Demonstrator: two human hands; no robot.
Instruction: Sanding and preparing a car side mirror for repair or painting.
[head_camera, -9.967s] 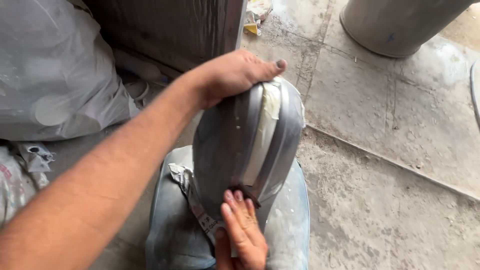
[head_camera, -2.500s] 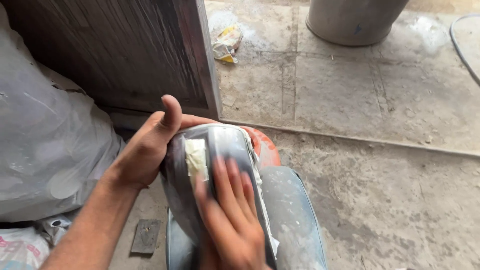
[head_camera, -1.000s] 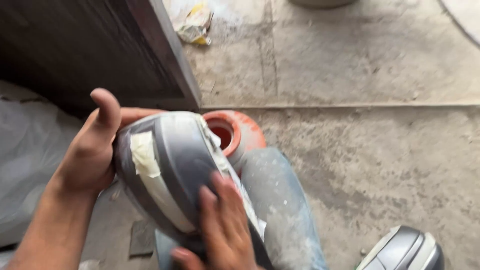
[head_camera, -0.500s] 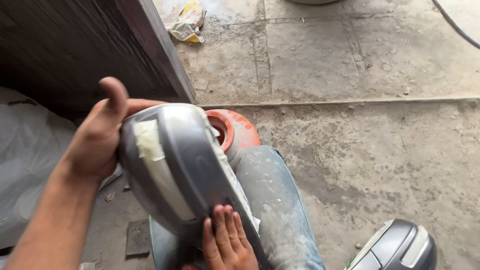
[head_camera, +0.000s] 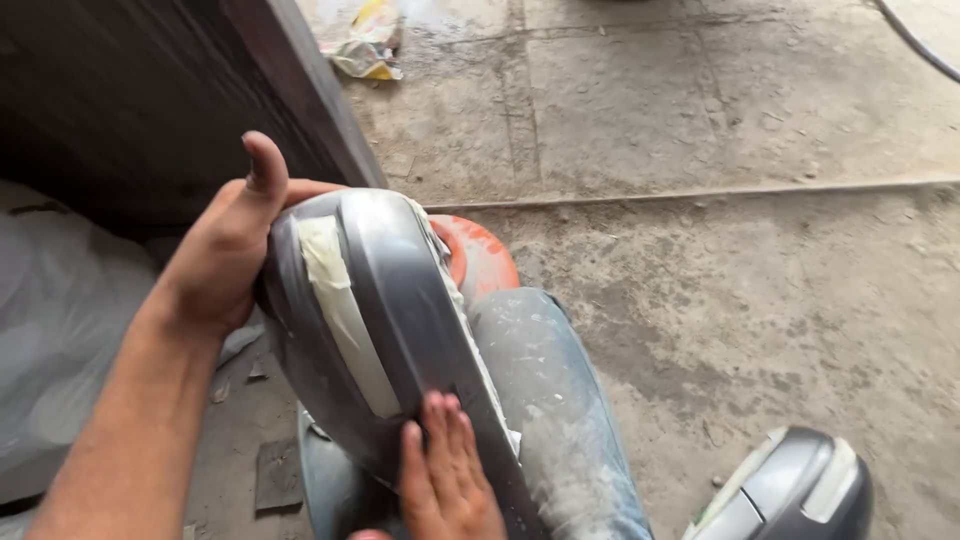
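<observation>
Your left hand (head_camera: 225, 250) grips the top edge of a grey rounded shell part (head_camera: 375, 330) with a strip of pale masking tape (head_camera: 340, 310), thumb raised, while your right hand (head_camera: 445, 480) lies flat against its lower face. The part rests on your dusty jeans-clad knee (head_camera: 560, 420), with an orange tub (head_camera: 480, 260) just behind it. A second grey shell (head_camera: 790, 490) lies on the concrete floor (head_camera: 720, 280) to your right.

The cover (head_camera: 400, 330) is shiny grey with a pale cream strip of tape (head_camera: 340, 310). The tub (head_camera: 480, 262) is orange. The jeans (head_camera: 560, 420) are blue with white specks. The floor (head_camera: 750, 250) is dull grey-brown.
</observation>
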